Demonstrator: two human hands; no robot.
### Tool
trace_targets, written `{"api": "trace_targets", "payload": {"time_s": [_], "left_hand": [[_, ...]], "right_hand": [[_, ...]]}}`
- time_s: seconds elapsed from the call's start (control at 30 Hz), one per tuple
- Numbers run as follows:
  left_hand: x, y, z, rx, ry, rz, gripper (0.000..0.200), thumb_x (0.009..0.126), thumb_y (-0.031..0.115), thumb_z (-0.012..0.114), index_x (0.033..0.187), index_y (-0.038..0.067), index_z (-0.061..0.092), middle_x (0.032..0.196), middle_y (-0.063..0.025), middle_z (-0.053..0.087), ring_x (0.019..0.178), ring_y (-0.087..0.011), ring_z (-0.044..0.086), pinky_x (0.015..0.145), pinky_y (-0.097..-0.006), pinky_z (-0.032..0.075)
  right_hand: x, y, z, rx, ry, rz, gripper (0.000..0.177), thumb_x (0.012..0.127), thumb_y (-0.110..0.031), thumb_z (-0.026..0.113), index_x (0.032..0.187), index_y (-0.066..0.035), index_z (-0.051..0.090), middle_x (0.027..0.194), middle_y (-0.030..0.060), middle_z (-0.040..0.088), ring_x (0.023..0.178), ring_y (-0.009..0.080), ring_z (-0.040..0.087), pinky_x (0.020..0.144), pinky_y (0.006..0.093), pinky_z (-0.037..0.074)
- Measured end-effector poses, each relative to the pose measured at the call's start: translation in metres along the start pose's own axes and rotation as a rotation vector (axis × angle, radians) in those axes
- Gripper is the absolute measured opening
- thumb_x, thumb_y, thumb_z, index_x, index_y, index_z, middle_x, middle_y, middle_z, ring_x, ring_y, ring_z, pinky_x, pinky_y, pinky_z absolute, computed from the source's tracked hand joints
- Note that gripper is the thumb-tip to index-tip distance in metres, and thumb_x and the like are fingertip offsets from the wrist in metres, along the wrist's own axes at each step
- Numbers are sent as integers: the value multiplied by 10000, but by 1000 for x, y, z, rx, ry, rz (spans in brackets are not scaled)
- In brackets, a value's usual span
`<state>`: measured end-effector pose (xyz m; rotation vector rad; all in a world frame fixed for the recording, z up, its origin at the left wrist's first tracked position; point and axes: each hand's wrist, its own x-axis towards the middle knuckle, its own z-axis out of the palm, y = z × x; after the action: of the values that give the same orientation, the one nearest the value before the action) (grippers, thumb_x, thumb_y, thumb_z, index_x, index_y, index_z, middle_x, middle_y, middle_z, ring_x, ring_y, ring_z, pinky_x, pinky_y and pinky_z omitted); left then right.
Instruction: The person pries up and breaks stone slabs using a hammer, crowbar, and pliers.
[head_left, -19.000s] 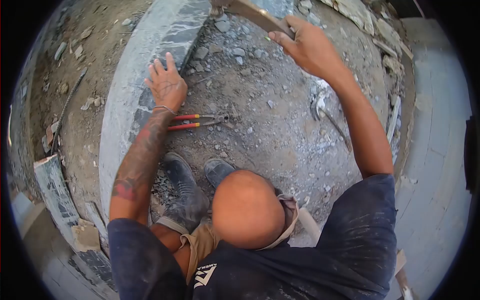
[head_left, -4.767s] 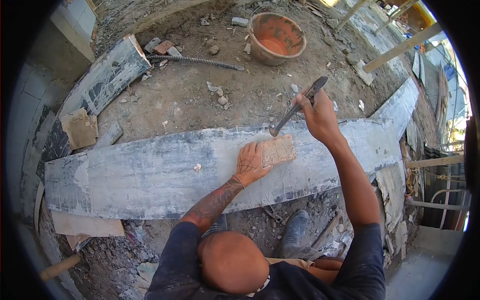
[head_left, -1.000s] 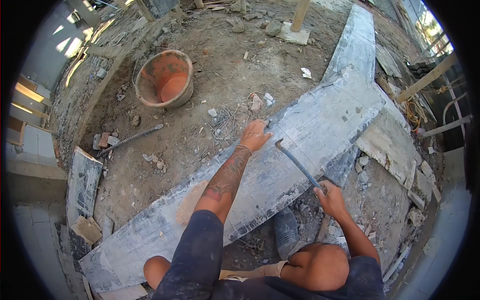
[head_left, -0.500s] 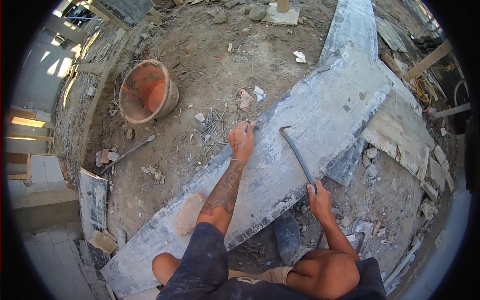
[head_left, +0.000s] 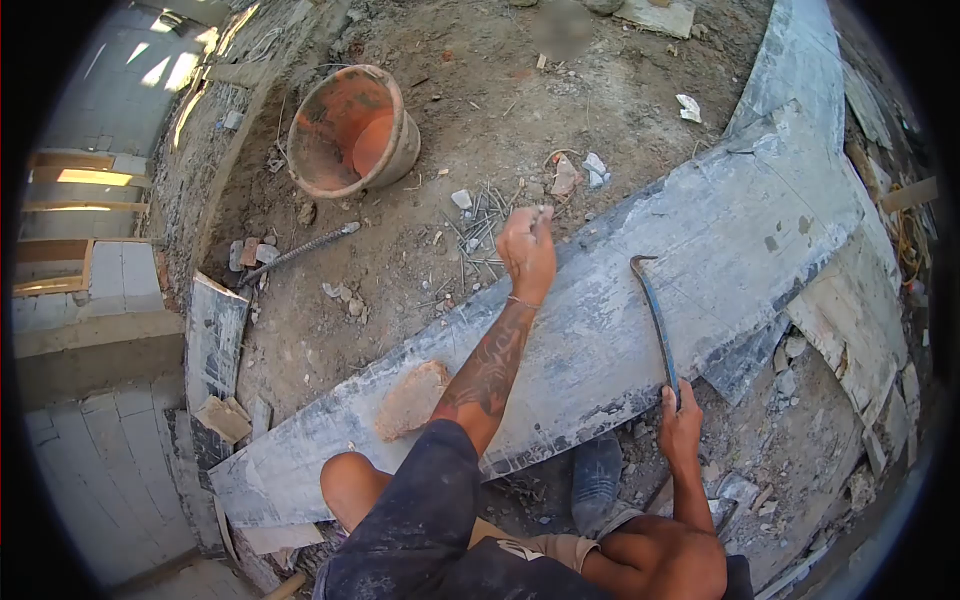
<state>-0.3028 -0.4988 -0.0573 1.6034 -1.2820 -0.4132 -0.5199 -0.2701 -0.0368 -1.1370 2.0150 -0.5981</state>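
Note:
My left hand [head_left: 527, 250] is closed at the far edge of a long grey board [head_left: 590, 330], and what its fingertips pinch is too small to make out. A pile of loose nails [head_left: 481, 232] lies on the dirt just left of that hand. My right hand [head_left: 681, 425] grips the lower end of a blue pry bar [head_left: 660, 325], whose hooked tip rests over the board. Near my left forearm a rough reddish stone slab [head_left: 410, 400] lies on the same board.
An orange-lined bucket [head_left: 405, 155] stands tilted at the upper left. Below it are a rebar piece [head_left: 300, 252] and brick bits [head_left: 250, 252]. More boards [head_left: 845, 310] lie at the right. A short plank [head_left: 213, 340] leans at the left.
The view has shifted, so the bucket and board sit differently in frame. My left hand has turned, its fingers now pointing more upward. My right hand still holds the pry bar.

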Motion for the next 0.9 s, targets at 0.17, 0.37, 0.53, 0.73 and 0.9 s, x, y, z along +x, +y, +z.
{"api": "trace_targets", "payload": {"time_s": [0.17,0.37,0.53,0.73,0.9], "left_hand": [[55,64,16,102,-282,554,160,772,182,634,755,29,593,721,-129,577,656,-300,571,567,-370,431],[83,-4,-53,630,-597,569,173,791,204,583,734,43,559,699,-136,516,691,-342,537,605,-421,418],[75,94,-54,310,-565,571,178,846,173,551,775,11,557,682,-160,539,616,-321,517,569,-387,405],[22,207,-91,-159,-732,440,186,864,150,554,760,-2,528,562,-54,412,506,-127,387,482,-270,326],[-12,228,-131,-206,-860,653,163,843,130,586,753,-2,553,552,-47,432,490,-103,389,460,-256,314]], "right_hand": [[2,-14,-9,57,-53,6,314,901,-254,489,1039,23,545,753,164,581,673,224,531,650,350,425],[-12,-9,-11,120,-37,-84,303,870,-271,532,1037,-20,568,751,215,604,717,361,611,634,391,454],[-47,17,-23,-117,-90,42,264,843,-279,567,962,-44,581,648,193,588,657,380,598,585,429,450],[-46,32,-10,-74,-55,-71,289,825,-324,571,933,-56,581,729,185,600,694,365,594,614,440,449],[-38,32,-12,-90,-71,-146,296,813,-314,584,935,-44,582,837,172,593,812,348,578,704,424,449]]}}
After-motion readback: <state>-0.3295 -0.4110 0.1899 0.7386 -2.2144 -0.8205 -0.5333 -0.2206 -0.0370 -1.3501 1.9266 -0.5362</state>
